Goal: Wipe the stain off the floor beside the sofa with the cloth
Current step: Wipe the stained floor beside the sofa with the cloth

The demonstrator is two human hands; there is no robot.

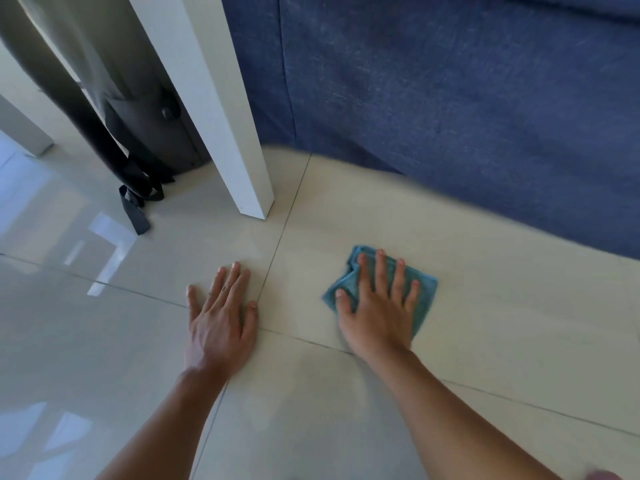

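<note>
Head view, right hand (pixel 379 308) flat on cloth (pixel 424 299)

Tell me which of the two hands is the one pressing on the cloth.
The right hand: it lies flat with fingers spread on the blue cloth, near the sofa. The left hand rests flat on bare floor tile, touching no cloth.

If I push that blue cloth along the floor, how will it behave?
The cloth looks soft and folded, so it will probably bunch unless pressed flat, as the right hand does now. The tile floor looks glossy, so it should slide easily.
</note>
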